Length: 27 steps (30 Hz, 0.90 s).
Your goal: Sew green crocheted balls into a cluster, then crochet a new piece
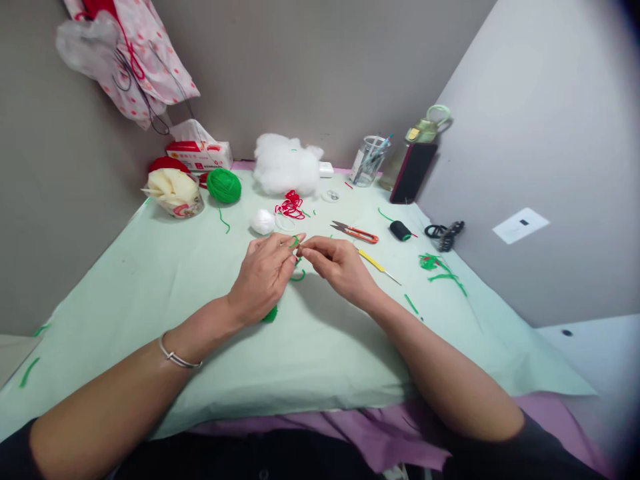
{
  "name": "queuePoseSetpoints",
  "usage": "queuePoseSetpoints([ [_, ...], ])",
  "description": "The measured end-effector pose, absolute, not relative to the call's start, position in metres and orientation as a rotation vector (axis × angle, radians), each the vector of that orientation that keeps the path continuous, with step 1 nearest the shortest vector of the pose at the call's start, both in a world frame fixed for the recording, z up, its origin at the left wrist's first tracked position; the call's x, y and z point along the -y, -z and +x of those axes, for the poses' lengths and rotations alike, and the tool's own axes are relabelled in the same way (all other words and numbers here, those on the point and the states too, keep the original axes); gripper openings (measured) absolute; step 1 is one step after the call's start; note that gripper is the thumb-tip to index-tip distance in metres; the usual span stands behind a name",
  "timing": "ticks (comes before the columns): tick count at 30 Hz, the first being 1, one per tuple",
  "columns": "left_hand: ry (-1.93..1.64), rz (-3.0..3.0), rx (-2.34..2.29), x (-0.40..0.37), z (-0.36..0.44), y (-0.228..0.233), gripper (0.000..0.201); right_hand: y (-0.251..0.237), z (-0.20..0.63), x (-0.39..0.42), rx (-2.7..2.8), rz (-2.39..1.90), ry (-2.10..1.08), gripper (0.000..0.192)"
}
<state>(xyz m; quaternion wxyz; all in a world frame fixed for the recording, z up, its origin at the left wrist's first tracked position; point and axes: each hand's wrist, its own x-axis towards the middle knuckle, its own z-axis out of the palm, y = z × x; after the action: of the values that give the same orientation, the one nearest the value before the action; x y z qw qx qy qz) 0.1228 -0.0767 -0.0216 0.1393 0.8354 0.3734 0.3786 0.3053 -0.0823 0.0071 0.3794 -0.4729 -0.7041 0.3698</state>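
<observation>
Both hands meet over mid-surface, pinching one green yarn strand between them.

Left hand (265, 270) and right hand (340, 263) each grip the green yarn strand (296, 243) at fingertips; strand loops over left fingers, trailing down toward the surface (150, 280). Equal reach.

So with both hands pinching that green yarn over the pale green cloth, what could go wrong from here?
1. The left hand and right hand pinch a thin strand of green yarn at the fingertips; it could slip free.
2. The red-handled snips and yellow-handled crochet hook lie just beyond the right hand; a sweep could knock them.
3. The small green knitted piece under the left wrist may get dragged.
</observation>
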Motion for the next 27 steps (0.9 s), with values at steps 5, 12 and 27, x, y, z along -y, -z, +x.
queuePoseSetpoints([
  [5, -1.116, 2.350, -1.074, 0.078, 0.123, 0.018, 0.039, -0.007, 0.307, 0.082, 1.829, -1.220, -0.884, 0.026],
  [12, -1.167, 2.052, -1.055, 0.077, 0.118, 0.010, 0.038, -0.003, 0.304, 0.090, 1.965, -1.227, -0.584, 0.026],
  [27, -1.248, 1.960, -0.962, 0.076, 0.117, 0.010, 0.030, -0.011, 0.303, 0.090, 1.593, -1.082, -0.953, 0.024],
])
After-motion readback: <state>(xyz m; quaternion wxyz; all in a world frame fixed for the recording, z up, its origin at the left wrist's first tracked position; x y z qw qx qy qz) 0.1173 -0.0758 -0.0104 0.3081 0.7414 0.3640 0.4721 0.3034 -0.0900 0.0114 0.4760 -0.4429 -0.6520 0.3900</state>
